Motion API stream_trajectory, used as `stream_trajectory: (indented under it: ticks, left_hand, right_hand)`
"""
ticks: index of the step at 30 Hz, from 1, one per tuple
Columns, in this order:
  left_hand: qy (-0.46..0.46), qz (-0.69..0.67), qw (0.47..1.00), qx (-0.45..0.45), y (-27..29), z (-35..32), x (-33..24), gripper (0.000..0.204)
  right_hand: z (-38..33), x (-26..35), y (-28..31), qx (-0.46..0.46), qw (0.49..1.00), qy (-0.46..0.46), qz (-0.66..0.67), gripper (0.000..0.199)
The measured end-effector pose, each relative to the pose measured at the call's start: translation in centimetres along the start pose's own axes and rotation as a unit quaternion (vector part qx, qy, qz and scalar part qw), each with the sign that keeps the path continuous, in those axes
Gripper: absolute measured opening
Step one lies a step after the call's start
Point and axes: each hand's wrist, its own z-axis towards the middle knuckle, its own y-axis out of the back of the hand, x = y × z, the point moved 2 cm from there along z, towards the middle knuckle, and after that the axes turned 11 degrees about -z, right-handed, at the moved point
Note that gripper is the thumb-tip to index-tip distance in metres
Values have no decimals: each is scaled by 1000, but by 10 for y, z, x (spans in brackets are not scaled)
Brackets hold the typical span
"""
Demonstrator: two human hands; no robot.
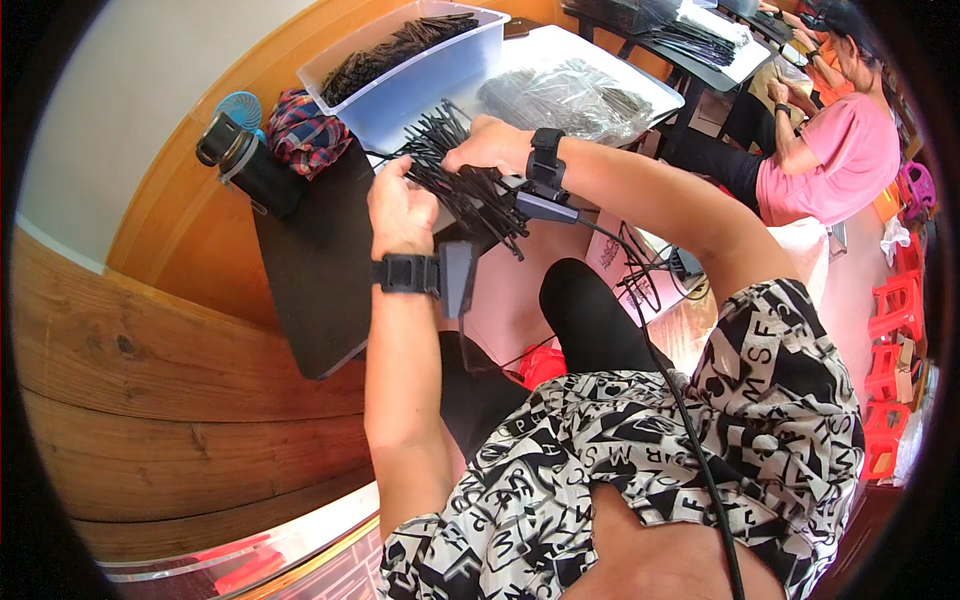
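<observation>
A loose bundle of thin black sticks (484,198) lies between my two hands, above the near edge of the table. Its ends fan out unevenly, some toward the bin and some down toward my knees. My left hand (403,208) closes on the bundle's left side with the thumb up. From the right, my right hand (490,147) curls over the upper part, its fingers partly hidden among the sticks. Just beyond, a translucent plastic bin (430,85) holds many similar dark pieces. Clear plastic bags (570,100) with dark thin pieces lie to its right.
On the dark table (310,270) at left stand a black flask (250,165), a checked cloth (305,130) and a small blue fan (240,110). Cables (640,270) hang by my right arm. A person in pink (835,165) sits at right, near red stools (895,305).
</observation>
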Motion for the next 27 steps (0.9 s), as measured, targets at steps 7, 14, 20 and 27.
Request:
stream_trajectory:
  ticks: [7, 14, 20, 27]
  left_hand:
    - [-201, 182, 963, 3, -4, 6, 14, 7]
    - [-163, 148, 974, 49, -17, -6, 33, 15]
    - [-162, 166, 970, 72, -1, 0, 35, 59]
    - [-217, 517, 808, 179, -1, -99, 36, 70]
  right_hand:
    - [-5, -7, -3, -122, 908, 171, -361, 60]
    - [-12, -2, 29, -113, 926, 187, -307, 55]
    - [-77, -4, 54, -190, 950, 174, -176, 45]
    - [-156, -66, -9, -406, 832, 328, -188, 46]
